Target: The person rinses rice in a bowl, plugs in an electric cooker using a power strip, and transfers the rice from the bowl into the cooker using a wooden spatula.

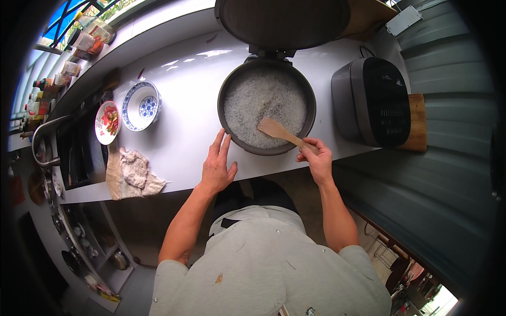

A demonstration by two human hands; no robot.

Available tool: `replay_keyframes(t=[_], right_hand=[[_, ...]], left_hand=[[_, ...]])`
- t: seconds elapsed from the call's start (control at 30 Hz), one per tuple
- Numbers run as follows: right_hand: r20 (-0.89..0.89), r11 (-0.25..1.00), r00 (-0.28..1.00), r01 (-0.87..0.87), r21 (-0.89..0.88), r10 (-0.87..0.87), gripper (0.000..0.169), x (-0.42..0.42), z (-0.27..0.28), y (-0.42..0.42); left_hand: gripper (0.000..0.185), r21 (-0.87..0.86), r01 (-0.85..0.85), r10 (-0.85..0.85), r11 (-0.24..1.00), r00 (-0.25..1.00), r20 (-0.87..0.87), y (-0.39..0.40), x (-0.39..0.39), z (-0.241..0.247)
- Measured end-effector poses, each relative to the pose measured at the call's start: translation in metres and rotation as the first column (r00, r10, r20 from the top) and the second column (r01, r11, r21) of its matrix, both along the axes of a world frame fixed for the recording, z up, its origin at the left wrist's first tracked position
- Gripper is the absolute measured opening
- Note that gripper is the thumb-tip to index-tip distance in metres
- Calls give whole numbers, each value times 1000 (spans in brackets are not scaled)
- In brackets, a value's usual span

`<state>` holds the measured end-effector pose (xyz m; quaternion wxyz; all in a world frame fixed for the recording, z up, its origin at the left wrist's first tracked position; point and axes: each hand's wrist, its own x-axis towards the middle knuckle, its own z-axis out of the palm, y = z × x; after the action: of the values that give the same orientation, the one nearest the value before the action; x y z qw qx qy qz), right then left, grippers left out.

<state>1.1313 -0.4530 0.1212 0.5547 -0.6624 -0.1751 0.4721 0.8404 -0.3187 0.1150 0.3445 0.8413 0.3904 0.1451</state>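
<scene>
A round electric pan [222, 103] with its hinged lid [284, 21] raised stands on the counter before me, a whitish, grainy food [261, 91] spread across its inside. My right hand [318, 158] grips the handle of a wooden spatula [278, 131] at the pan's near right rim; the blade rests on the food. Nothing is held in my left hand [218, 168], whose fingers are apart, the fingertips at the pan's near left rim. Whether they touch the rim, I cannot tell.
Left on the white counter [185, 158] are a blue-and-white bowl [132, 118], a small dish [103, 132] with chopped red and green pieces, a crumpled cloth [136, 170] and a sink with a faucet [37, 136]. A dark countertop appliance [369, 102] stands right of the pan. Jars [85, 41] line the ledge.
</scene>
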Motion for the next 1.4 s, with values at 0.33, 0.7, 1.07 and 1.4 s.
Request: replay_keyframes(t=[0.33,0.7,1.07,1.4], right_hand=[[29,998,999,26,66,-28,25,2,-8,40],[43,977,976,-215,-16,215,26,-22,7,62],[61,985,983,-172,4,172,24,2,11,28],[26,982,983,-185,36,184,23,-7,7,32]], left_hand=[[84,-69,-29,29,997,1000,-9,-3,4,1],[83,29,-39,39,999,999,-12,-6,5,-1],[83,11,-64,64,998,998,-11,-7,6,-3],[84,15,-61,61,998,998,-19,-7,7,-2]])
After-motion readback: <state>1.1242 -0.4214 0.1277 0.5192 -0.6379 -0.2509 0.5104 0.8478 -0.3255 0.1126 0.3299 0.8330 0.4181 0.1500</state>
